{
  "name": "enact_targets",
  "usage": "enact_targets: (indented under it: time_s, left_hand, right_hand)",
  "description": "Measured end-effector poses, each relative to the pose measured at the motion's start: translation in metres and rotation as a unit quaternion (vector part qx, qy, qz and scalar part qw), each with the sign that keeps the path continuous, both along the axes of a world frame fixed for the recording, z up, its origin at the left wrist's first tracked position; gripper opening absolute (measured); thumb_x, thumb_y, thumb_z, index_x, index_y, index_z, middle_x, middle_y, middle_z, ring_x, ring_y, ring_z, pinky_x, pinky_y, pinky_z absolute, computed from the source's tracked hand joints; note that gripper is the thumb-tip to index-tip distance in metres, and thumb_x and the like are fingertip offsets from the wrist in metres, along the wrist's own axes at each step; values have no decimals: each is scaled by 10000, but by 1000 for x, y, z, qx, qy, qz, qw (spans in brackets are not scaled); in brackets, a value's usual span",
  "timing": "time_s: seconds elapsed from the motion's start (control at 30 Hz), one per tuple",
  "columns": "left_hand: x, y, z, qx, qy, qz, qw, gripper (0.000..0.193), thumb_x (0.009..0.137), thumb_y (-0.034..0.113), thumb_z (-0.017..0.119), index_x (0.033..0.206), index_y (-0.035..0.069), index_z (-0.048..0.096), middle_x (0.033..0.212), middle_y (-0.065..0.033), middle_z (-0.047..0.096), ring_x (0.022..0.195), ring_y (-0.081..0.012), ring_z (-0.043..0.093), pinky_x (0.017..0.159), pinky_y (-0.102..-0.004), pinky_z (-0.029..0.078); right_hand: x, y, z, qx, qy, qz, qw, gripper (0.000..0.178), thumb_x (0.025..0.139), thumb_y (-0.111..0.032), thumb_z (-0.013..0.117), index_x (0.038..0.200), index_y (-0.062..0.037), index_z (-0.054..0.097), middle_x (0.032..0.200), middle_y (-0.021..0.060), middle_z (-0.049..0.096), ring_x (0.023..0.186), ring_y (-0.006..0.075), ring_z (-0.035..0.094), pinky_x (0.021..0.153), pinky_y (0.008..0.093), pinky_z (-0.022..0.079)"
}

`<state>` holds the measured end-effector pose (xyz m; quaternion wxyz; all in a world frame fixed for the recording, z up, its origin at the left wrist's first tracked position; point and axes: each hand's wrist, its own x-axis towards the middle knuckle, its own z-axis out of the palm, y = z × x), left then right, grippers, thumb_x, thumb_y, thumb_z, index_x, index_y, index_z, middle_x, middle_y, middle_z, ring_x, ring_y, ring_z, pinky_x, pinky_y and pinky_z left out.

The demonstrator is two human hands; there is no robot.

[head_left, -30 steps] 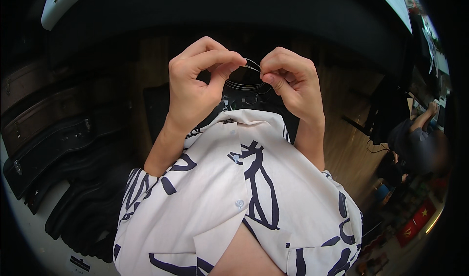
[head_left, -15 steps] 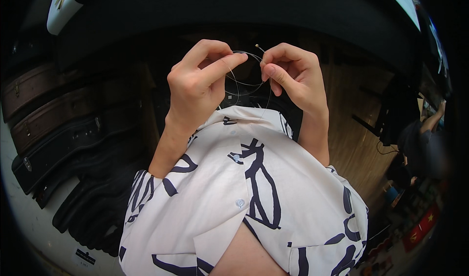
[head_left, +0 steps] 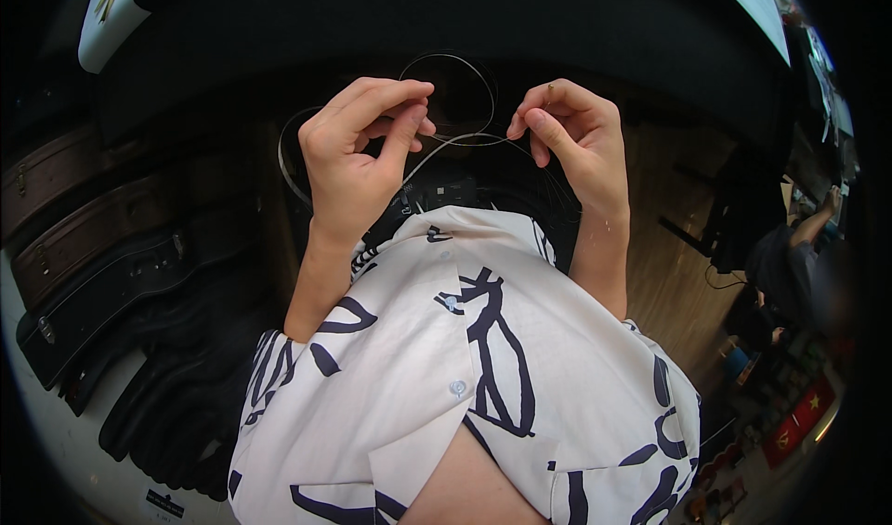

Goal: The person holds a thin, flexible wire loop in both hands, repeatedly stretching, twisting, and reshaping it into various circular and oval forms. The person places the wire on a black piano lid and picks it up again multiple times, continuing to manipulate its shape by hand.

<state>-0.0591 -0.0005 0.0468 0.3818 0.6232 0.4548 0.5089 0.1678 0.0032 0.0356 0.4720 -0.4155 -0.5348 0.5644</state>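
A thin metal instrument string [head_left: 450, 140] hangs in loose, wide loops between my two hands, over a dark background. My right hand [head_left: 578, 139] is closed in a pinch on it, thumb against the forefinger. The string's small brass-coloured ball end [head_left: 552, 86] shows just above those fingers. On the left, my left hand [head_left: 362, 144] has its thumb and fingers drawn together, with the string running in at the fingertips. One loop arches above the gap between the hands, and another bulges out beyond the left wrist.
A dark surface [head_left: 372, 14] spans the far side. At its far left a white tray [head_left: 98, 46] bears thin brass-coloured pieces. Several instrument cases [head_left: 111, 283] are stacked at left. Wooden floor [head_left: 664, 274] lies at right, with a person's arm [head_left: 813, 228] beyond it.
The tight coil has sprung out into wider loops. My left hand has shifted slightly left and closed its thumb toward its fingers. My right hand has moved slightly right.
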Motion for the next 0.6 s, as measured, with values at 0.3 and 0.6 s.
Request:
enact_targets:
  time_s: [0.3, 0.6]
  left_hand:
    - [-15, 0, -9, -49, -81, -28, 995, 150, 868, -83, 645, 997, -34, 702, 874, -84, 664, 733, -132, 683, 570, -195, 523]
    - [-19, -3, -14, -63, -93, -29, 993, 155, 863, -89, 645, 991, -30, 709, 857, -86, 671, 729, -138, 687, 568, -195, 527]
  right_hand:
    - [-4, 5, -12, -36, 34, 48, 998, 96, 910, -84, 645, 887, 4, 676, 737, 68, 684, 531, 56, 535, 487, 176, 416]
    - [-2, 5, -21, -41, 27, 68, 996, 105, 919, -91, 643, 901, 3, 686, 743, 63, 678, 546, 61, 544, 507, 182, 435]
